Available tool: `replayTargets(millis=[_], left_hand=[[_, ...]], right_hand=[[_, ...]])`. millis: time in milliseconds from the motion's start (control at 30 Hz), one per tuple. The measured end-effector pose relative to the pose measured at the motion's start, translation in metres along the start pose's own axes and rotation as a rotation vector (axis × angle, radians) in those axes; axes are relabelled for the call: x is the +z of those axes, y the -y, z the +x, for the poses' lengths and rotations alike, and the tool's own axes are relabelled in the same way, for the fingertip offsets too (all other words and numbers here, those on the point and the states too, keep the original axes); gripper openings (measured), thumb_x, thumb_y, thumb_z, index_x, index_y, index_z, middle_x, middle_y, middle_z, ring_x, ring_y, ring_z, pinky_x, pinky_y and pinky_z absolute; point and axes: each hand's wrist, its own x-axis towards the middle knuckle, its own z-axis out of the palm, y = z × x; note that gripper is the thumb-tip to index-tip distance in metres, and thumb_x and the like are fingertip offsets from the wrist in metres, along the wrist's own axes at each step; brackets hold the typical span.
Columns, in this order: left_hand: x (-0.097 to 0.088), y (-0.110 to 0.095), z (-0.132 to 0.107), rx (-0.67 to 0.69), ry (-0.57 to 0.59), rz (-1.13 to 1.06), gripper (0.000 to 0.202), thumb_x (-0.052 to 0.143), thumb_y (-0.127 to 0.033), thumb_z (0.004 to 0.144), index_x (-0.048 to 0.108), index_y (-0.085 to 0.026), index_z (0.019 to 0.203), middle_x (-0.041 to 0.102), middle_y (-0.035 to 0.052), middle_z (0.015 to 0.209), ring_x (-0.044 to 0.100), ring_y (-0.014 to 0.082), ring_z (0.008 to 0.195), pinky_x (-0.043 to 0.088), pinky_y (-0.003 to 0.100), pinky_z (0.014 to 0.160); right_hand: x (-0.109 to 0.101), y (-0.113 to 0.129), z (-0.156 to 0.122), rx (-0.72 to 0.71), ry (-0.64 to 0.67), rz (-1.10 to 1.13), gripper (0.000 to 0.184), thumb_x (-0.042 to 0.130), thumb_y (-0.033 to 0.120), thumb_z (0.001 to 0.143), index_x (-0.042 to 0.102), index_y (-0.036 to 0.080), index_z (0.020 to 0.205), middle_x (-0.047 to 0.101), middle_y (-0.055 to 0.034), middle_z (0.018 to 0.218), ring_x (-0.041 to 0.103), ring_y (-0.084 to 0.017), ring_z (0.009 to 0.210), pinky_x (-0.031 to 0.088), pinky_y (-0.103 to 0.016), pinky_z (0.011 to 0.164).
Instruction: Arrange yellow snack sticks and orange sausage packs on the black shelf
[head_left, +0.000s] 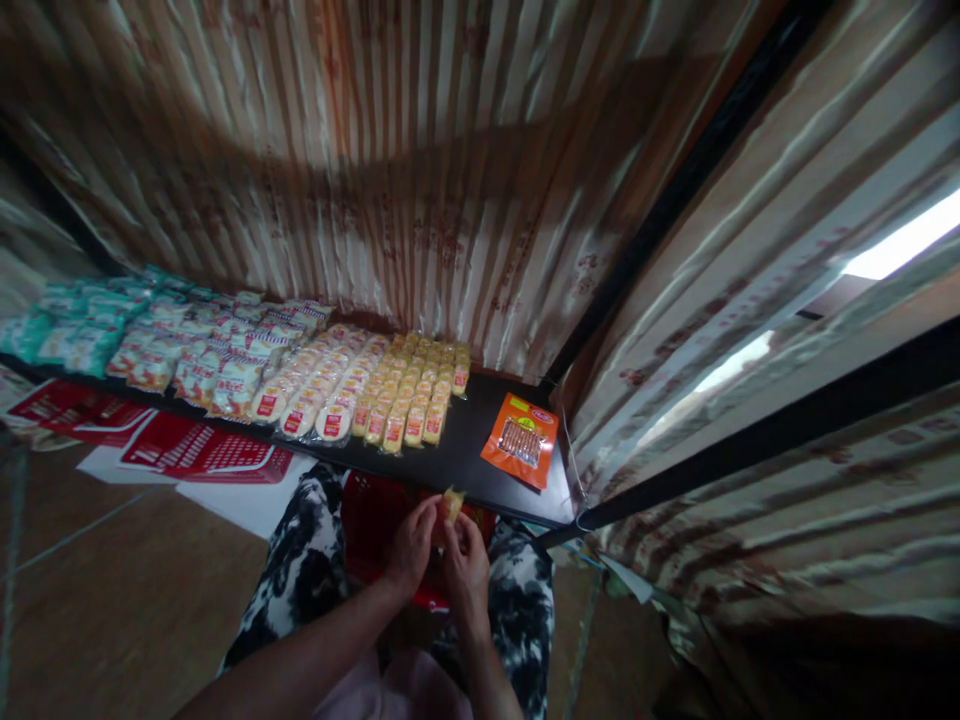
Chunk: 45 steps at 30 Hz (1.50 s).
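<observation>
The fingers [427, 508] of the left hand [409, 552] and right hand [469, 570], nearly closed, pinch a yellow packet [453, 502] above a red basket [364, 520], beside the black shelf [465, 440]. Rowed packs [405, 400] and an orange pouch [521, 440] lie there; a pleated curtain [450, 200] hangs behind; the floor [97, 590] is brown.

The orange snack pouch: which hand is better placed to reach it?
Probably the right hand: it is nearer the orange snack pouch than the left hand, though both hold a yellow packet.

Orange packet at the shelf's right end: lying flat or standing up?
Lying flat: the orange packet rests on the black shelf, its printed front facing up.
</observation>
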Motion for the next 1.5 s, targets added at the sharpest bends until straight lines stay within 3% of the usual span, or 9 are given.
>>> replayTargets(millis=[133,233,400,667,800,900,1033,1167,1500], left_hand=[[0.003,-0.009,0.003,0.007,-0.063,0.033,0.032,0.044,-0.029,0.081,0.063,-0.016,0.102,0.064,0.009,0.116,0.055,0.0204,0.112,0.037,0.031,0.101],[0.007,-0.013,0.008,0.023,-0.057,0.063,0.026,0.045,-0.025,0.08,0.064,-0.018,0.096,0.067,0.0078,0.106,0.059,0.0196,0.103,0.041,0.03,0.095],[0.014,-0.016,0.023,0.134,-0.09,0.19,0.021,0.046,-0.013,0.074,0.062,-0.018,0.088,0.065,0.0062,0.095,0.059,0.0173,0.093,0.044,0.03,0.09],[0.025,-0.033,0.047,0.222,-0.076,0.35,0.026,0.044,-0.012,0.075,0.063,-0.017,0.092,0.063,0.0085,0.097,0.057,0.0197,0.095,0.043,0.033,0.091],[0.029,-0.036,0.06,0.249,-0.088,0.437,0.025,0.048,-0.013,0.073,0.064,-0.018,0.091,0.065,0.0086,0.096,0.056,0.0224,0.095,0.042,0.037,0.091],[0.034,-0.035,0.068,0.261,-0.092,0.423,0.027,0.047,-0.011,0.072,0.065,-0.019,0.09,0.065,0.0083,0.095,0.056,0.022,0.095,0.042,0.036,0.091],[0.04,-0.036,0.077,0.208,-0.089,0.375,0.028,0.047,-0.01,0.072,0.064,-0.018,0.093,0.063,0.0087,0.096,0.057,0.02,0.091,0.045,0.032,0.086],[0.048,-0.038,0.086,0.134,-0.074,0.247,0.03,0.048,-0.008,0.071,0.063,-0.019,0.095,0.06,0.0069,0.1,0.059,0.0168,0.09,0.045,0.028,0.086],[0.063,-0.045,0.108,0.111,-0.1,0.121,0.026,0.046,-0.011,0.076,0.059,-0.018,0.097,0.062,0.0082,0.104,0.057,0.0187,0.098,0.041,0.032,0.094]], right_hand=[[-0.003,0.006,0.007,-0.048,0.006,-0.042,0.048,0.053,0.052,0.075,0.062,0.015,0.103,0.068,-0.011,0.097,0.064,-0.023,0.089,0.049,-0.031,0.078],[-0.004,0.014,0.016,-0.076,-0.032,-0.089,0.046,0.05,0.05,0.076,0.062,0.016,0.104,0.068,-0.0111,0.098,0.065,-0.024,0.09,0.049,-0.033,0.08],[-0.007,0.028,0.034,-0.107,-0.014,-0.131,0.041,0.048,0.047,0.077,0.062,0.017,0.102,0.07,-0.0099,0.095,0.066,-0.023,0.089,0.05,-0.031,0.078],[-0.007,0.044,0.063,-0.102,0.062,-0.067,0.04,0.054,0.046,0.076,0.061,0.017,0.103,0.07,-0.0067,0.087,0.066,-0.021,0.077,0.051,-0.03,0.072],[-0.007,0.044,0.081,-0.167,0.001,-0.162,0.037,0.054,0.043,0.075,0.063,0.017,0.1,0.068,-0.0075,0.088,0.063,-0.02,0.077,0.049,-0.031,0.074],[-0.007,0.041,0.094,-0.242,-0.072,-0.316,0.038,0.051,0.043,0.075,0.065,0.017,0.098,0.065,-0.0079,0.086,0.06,-0.02,0.076,0.047,-0.032,0.073],[-0.005,0.038,0.107,-0.241,-0.071,-0.448,0.039,0.046,0.044,0.077,0.064,0.017,0.099,0.065,-0.0076,0.084,0.059,-0.019,0.068,0.045,-0.031,0.066],[-0.001,0.039,0.117,-0.219,-0.061,-0.439,0.036,0.044,0.043,0.079,0.062,0.018,0.099,0.068,-0.0078,0.084,0.062,-0.02,0.068,0.045,-0.029,0.064],[0.017,0.054,0.149,-0.27,-0.043,-0.417,0.039,0.04,0.038,0.08,0.059,0.014,0.104,0.068,-0.0116,0.093,0.063,-0.022,0.077,0.046,-0.031,0.068]])
